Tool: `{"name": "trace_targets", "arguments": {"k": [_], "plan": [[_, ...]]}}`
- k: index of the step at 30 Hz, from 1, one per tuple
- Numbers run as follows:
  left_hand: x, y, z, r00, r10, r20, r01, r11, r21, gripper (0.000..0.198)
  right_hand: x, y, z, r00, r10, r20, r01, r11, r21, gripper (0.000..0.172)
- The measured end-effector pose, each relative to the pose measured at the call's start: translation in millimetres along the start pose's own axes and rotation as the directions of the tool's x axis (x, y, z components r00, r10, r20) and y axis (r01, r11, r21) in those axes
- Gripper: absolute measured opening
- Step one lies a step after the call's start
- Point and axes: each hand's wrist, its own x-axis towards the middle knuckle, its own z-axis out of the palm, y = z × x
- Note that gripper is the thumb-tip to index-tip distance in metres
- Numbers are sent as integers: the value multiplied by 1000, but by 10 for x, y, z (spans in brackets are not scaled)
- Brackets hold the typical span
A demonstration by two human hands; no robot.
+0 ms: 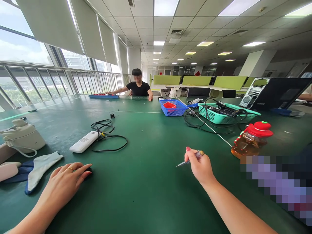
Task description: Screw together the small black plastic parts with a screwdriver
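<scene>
Head view: pinching slender, silver-tipped, pen-like tool (184, 163) in right hand (201, 165) over smooth green tabletop (141, 191); curving left hand (65, 178), with unclear grip, over mostly hidden black object (90, 170).

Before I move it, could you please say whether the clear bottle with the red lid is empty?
Not empty: amber liquid shows through the clear bottle below its red lid. I cannot tell whether it is full.

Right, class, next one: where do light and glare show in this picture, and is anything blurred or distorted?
Head view: bright daylight through the window at left, glowing ceiling lights; head view: soft sheen on the table; head view: right hand and pen fairly crisp; head view: computer looks stretched, perhaps by a wide lens.
</scene>
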Motion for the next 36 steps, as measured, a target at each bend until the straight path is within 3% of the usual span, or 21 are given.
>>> {"name": "trace_targets", "arguments": {"k": [2, 4, 6, 8, 10, 13, 16, 21, 25, 30, 36], "plan": [[1, 12, -12, 1000, -6, 18, 6, 1000, -9, 42, -41, -128, 102, 992, -71, 101, 68, 997, 28, 51], [2, 33, -39, 998, -8, 54, 9, 1000, -15, 45, -69, -287, 226, 955, -147, 257, 140, 989, 48, 42], [2, 54, -72, 995, -7, 96, 10, 1000, -26, 46, -62, -416, 319, 905, -171, 390, 150, 985, 85, 36], [-2, 68, -96, 992, -10, 125, 16, 999, -40, 48, -15, -455, 340, 882, -162, 443, 131, 986, 100, 39], [-10, 75, -107, 991, -19, 130, 26, 998, -53, 48, 54, -384, 285, 902, -138, 410, 115, 990, 81, 48], [-21, 78, -108, 993, -33, 112, 41, 997, -70, 50, 146, -147, 137, 975, -56, 216, 38, 995, 89, 60], [-30, 88, -114, 994, -54, 92, 58, 997, -45, 49, 176, 73, 27, 997, 57, 49, -59, 998, 28, 64], [-27, 146, -170, 991, -97, 90, 92, 994, 61, 46, 129, 180, 11, 994, 98, 55, -98, 995, -8, 65], [12, 136, -220, 986, -104, 132, 99, 994, 40, 45, 84, 161, 24, 992, 94, 88, -93, 996, -8, 65], [-79, -181, -130, 975, -158, 155, 174, 981, -92, 64, 61, 153, 14, 993, 80, 84, -81, 997, 6, 64], [-507, -567, 248, 964, -155, 217, 192, 968, -162, 57, 48, 162, 31, 992, 84, 91, -86, 996, 19, 63]]}}
